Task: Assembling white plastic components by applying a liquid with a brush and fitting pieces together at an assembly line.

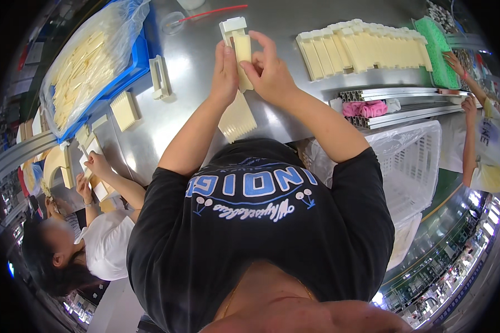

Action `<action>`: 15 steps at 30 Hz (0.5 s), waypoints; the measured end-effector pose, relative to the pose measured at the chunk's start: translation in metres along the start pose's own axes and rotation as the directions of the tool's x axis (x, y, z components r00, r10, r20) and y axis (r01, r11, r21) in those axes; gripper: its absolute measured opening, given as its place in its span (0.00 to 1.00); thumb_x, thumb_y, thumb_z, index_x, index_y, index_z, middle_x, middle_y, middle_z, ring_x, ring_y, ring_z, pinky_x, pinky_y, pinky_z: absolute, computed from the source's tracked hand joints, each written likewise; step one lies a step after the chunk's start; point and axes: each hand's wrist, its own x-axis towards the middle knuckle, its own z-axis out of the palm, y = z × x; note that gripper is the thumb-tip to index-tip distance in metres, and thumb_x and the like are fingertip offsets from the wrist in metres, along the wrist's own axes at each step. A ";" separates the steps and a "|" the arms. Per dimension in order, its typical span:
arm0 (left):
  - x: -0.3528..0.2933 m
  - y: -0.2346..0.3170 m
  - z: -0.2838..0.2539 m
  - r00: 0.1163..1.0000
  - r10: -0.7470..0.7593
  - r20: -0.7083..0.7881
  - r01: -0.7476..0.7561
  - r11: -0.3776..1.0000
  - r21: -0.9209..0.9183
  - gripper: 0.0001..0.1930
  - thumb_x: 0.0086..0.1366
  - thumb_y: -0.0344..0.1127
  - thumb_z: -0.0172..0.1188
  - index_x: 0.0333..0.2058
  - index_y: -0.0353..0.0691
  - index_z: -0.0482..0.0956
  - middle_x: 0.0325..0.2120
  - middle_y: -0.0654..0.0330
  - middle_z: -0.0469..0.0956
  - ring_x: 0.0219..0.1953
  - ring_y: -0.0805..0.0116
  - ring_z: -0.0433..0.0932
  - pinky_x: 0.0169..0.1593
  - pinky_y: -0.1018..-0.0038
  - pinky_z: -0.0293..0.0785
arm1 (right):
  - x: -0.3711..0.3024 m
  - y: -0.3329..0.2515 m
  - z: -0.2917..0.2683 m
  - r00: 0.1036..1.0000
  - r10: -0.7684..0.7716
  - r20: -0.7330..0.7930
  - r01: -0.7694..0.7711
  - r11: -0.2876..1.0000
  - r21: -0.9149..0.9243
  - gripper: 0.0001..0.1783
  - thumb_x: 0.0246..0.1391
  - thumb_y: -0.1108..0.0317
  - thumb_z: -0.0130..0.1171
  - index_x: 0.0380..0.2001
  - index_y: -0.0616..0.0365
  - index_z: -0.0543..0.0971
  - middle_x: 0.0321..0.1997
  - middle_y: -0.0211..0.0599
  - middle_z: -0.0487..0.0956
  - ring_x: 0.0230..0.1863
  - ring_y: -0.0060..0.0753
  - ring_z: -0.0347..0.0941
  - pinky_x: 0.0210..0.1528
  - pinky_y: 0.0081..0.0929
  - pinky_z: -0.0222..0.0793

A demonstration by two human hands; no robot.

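Note:
Over the metal table, both my hands are at a long off-white plastic housing (233,25) with a blocky far end. My left hand (223,79) is closed along its left side. A smooth cream plastic strip (243,46) lies against the housing, and the thumb and curled fingers of my right hand (270,71) grip it from the right. Whether the strip sits fully inside the housing is hidden by my fingers. Just below my hands, close to my body, rests a cream ribbed plastic piece (238,119).
At left stands a blue bin (142,55) lined with clear plastic, full of cream strips. Nearby lie an empty housing (159,77) and ribbed pieces (124,111). A row of housings (364,47), a green tray (431,47), metal rails (397,94) and a white crate (414,161) are right. Co-workers flank me.

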 end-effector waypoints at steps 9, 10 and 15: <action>0.000 -0.001 0.003 1.000 -0.002 0.006 0.002 1.000 0.003 0.19 0.65 0.47 0.28 0.46 0.40 0.57 0.36 0.60 0.65 0.37 0.74 0.64 0.41 0.78 0.63 | 0.001 -0.004 -0.006 1.000 0.005 -0.005 -0.005 1.000 -0.008 0.29 0.47 0.73 0.50 0.53 0.58 0.52 0.16 0.38 0.71 0.17 0.34 0.68 0.22 0.25 0.63; 0.000 0.001 0.004 1.000 -0.003 0.009 0.003 1.000 0.002 0.19 0.65 0.47 0.28 0.46 0.40 0.57 0.36 0.60 0.65 0.37 0.74 0.64 0.41 0.78 0.63 | 0.000 -0.004 -0.007 1.000 0.007 -0.007 -0.007 1.000 -0.010 0.29 0.47 0.73 0.50 0.53 0.58 0.52 0.16 0.38 0.71 0.17 0.34 0.68 0.22 0.25 0.63; -0.002 -0.002 0.007 0.999 -0.024 -0.035 0.022 0.998 -0.059 0.19 0.65 0.47 0.29 0.46 0.41 0.57 0.36 0.59 0.65 0.38 0.73 0.64 0.42 0.77 0.62 | 0.003 -0.003 -0.010 0.998 -0.052 0.033 0.055 0.993 -0.106 0.30 0.47 0.73 0.50 0.53 0.56 0.52 0.17 0.38 0.70 0.17 0.35 0.68 0.22 0.27 0.62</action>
